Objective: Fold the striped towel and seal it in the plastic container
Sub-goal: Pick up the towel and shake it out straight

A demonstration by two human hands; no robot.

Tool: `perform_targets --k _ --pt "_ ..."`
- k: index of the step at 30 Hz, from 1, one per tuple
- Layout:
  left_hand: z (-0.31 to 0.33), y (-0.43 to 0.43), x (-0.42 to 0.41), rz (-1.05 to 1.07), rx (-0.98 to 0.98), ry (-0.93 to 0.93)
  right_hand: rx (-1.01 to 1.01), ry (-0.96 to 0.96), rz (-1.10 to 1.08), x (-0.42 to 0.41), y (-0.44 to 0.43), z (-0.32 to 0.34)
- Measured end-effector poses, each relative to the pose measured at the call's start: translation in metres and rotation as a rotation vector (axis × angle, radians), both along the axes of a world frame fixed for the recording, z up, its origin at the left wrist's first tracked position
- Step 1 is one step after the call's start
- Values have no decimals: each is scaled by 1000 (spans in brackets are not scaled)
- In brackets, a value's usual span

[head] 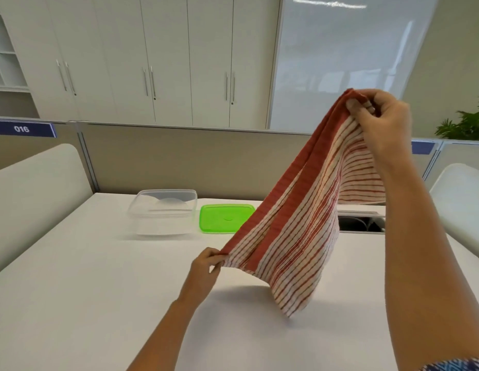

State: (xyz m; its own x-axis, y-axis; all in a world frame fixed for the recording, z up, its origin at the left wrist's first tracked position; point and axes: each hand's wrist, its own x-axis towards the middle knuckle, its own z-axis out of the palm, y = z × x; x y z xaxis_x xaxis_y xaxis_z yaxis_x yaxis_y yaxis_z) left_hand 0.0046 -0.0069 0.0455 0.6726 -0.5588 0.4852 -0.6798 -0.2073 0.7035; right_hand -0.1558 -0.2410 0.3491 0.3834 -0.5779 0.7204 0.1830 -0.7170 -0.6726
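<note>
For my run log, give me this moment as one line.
stage: folding | right hand: holds towel up | left hand: pinches lower corner | container: open | lid: beside it

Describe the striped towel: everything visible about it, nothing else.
The striped towel is white woven cloth with thin red stripes and a solid red band along one edge. It hangs in the air above the white table, doubled over so two layers show. The right hand pinches its top corner high up; the left hand pinches a lower edge near the red band. The lowest corner dangles loose just above the table; whether it touches cannot be told. It partly hides the green lid.
</note>
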Motion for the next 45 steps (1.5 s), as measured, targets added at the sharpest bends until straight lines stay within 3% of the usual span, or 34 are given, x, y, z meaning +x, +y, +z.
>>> perform_targets --k 10,19,25,28,32,36,41,45 --pt "-14 -49 -37 -115 26 150 -25 -39 164 2 32 18" --pt "7 -73 -22 -134 123 149 -4 -89 346 -11 40 26" --pt "32 -77 -13 -504 256 182 1 -92 384 -15 40 28" --pt "38 -78 -17 -580 259 224 22 -91 381 -15 40 26" --pt "37 -74 -19 -536 201 366 33 -87 358 -20 36 23" --pt "44 -43 5 -322 14 483 90 -121 245 -42 15 17" --pt "66 19 52 -71 -198 502 169 -23 86 -60 -22 -21" --pt "88 51 71 -36 -335 455 223 31 3 -50 -27 -62"
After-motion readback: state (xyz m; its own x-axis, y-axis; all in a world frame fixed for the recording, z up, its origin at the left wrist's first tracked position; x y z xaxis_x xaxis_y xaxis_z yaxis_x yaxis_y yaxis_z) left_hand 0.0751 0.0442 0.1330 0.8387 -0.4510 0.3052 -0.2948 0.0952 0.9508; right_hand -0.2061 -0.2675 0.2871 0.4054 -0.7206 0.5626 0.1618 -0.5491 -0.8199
